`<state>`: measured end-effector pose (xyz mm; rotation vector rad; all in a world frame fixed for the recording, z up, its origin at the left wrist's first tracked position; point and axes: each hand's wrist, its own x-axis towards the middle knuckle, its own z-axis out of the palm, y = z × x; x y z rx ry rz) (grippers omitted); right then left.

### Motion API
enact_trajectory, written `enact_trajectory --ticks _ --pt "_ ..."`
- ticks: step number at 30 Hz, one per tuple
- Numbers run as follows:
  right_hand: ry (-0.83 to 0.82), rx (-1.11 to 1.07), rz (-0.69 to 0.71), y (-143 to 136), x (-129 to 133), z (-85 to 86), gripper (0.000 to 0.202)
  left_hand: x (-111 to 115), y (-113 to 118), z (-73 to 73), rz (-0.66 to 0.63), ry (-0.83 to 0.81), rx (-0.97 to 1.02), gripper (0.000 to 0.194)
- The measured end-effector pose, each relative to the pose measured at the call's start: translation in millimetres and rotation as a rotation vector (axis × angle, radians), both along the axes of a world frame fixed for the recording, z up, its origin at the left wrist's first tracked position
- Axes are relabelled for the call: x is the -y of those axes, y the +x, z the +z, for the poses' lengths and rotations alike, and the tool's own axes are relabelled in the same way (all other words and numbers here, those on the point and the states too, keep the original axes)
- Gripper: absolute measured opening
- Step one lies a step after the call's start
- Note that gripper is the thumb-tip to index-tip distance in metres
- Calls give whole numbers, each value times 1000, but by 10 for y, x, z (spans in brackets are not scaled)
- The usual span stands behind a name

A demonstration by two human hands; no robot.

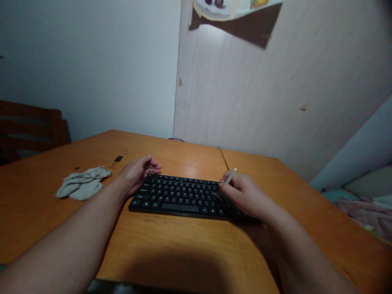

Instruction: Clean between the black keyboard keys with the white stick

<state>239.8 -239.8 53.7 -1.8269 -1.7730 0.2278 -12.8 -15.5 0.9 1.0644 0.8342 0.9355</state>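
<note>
A black keyboard (179, 192) lies flat on the wooden table in front of me. My left hand (137, 173) rests against its left end, fingers loosely bent past the far corner and holding nothing. Over the keyboard's right part, my right hand (241, 190) pinches a slim brush (231, 176) with a whitish handle. The handle slants up to the right, and its dark, blurred tip is down at the keys. My right hand hides the keys underneath it.
Left of my left forearm lies a crumpled grey cloth (84, 183). Beyond it are a small black object (119, 158) with a thin cord and a tiny dark piece (76, 168). A black cable (223, 157) runs behind the keyboard. A wooden chair (30, 126) stands left.
</note>
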Motion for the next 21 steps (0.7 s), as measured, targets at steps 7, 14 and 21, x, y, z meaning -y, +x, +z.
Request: enact_trajectory --ticks 7,14,21 --pt "0 -45 3 36 16 6 20 28 1 23 1 6 -3 25" --pt "45 -44 -24 30 -15 -18 17 19 5 22 -2 -6 0 25" --pt "180 -79 -157 107 -60 -34 21 1 2 3 1 -3 -5 27"
